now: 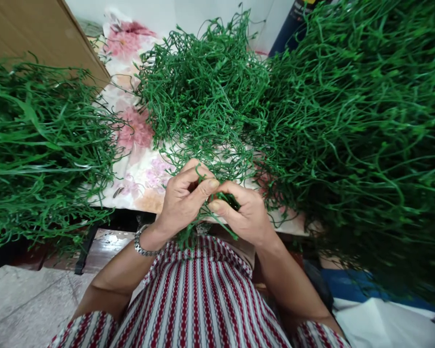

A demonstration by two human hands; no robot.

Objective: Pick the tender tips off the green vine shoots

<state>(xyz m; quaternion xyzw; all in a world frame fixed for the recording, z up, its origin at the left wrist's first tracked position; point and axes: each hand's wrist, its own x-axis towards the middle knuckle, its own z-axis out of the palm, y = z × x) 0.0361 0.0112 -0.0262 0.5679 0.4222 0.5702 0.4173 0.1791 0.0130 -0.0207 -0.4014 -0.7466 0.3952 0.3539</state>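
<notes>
My left hand (183, 198) and my right hand (244, 212) meet in front of my chest, fingers curled and pinched together on a small bunch of green plastic stems (227, 199). A few stem ends hang down below my palms. A silver bracelet (142, 245) sits on my left wrist. Just beyond my hands lies a tangled heap of the same green stems (203, 92) on a floral cloth (137, 169).
A much larger mass of green stems (366, 135) fills the right side, and another pile (39, 145) lies at the left. A brown cardboard box (39, 34) stands at the back left. Grey floor (25, 304) shows at the lower left, blue and white material (362, 299) at the lower right.
</notes>
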